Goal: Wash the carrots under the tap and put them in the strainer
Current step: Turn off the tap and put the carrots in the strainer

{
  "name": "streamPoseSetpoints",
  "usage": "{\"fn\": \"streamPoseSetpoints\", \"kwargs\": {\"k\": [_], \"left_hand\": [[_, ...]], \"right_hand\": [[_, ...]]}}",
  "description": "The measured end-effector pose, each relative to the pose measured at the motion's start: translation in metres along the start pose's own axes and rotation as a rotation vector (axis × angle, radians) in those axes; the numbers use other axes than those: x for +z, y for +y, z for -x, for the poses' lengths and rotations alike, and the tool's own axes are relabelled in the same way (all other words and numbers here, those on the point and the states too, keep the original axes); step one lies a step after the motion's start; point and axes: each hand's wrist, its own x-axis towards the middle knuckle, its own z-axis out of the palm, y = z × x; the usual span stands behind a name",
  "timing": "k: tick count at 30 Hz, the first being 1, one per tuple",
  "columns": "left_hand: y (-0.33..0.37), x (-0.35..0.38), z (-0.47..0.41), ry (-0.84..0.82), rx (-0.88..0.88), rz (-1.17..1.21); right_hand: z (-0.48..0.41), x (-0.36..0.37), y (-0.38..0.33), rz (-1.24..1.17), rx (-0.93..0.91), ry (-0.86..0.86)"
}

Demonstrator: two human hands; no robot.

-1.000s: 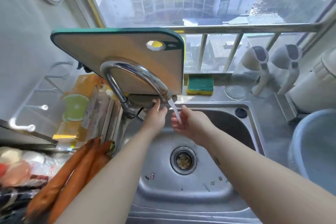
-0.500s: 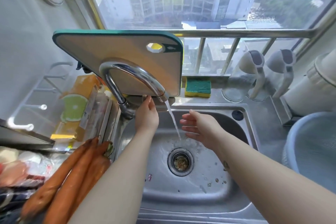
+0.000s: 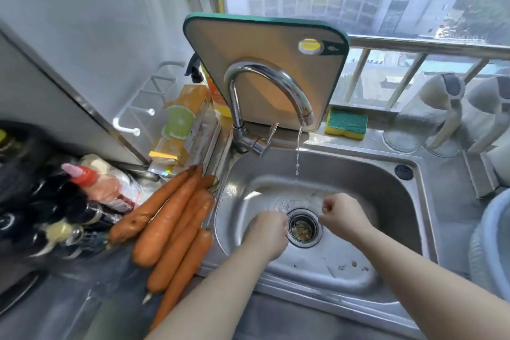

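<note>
Carrots (image 3: pixel 171 223): one pile on the counter at the left edge of the sink (image 3: pixel 392 182), long axes running from the near edge toward the tap (image 3: pixel 276 82). Left grip (image 3: pixel 265 232): low in the sink, just right of the pile, the nearer one; fingers hidden, state untellable. Right grip (image 3: pixel 342 215): across the drain (image 3: pixel 303 226), fingers curled, holding nothing.
</note>
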Motion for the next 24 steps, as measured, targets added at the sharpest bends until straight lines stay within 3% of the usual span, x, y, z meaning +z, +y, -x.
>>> {"fn": "streamPoseSetpoints", "kwargs": {"k": [3,4,8,11,13,16,18,24], "left_hand": [[-0.014,0.006,0.009,-0.265,0.03,-0.098],[-0.017,0.005,0.013,-0.274,0.044,-0.126],[-0.024,-0.005,0.032,0.075,-0.01,-0.056],[-0.038,-0.012,0.043,0.145,0.052,-0.068],[-0.051,-0.021,0.054,0.17,0.118,-0.103],[-0.081,-0.045,0.072,0.53,0.123,-0.036],[-0.109,-0.059,0.08,0.683,0.033,-0.062],[-0.163,-0.073,0.076,0.47,-0.233,-0.166]], "right_hand": [[0.008,0.011,-0.009,0.181,-0.024,-0.299],[0.009,0.015,-0.011,0.194,-0.039,-0.352],[0.008,0.031,-0.029,0.077,-0.081,-0.182],[0.006,0.044,-0.041,-0.042,-0.097,-0.119],[0.009,0.051,-0.053,-0.131,-0.093,-0.219],[0.019,0.063,-0.076,-0.322,-0.039,-0.5],[0.03,0.073,-0.096,-0.373,-0.048,-0.605],[0.042,0.112,-0.138,-0.411,-0.035,-0.618]]}}
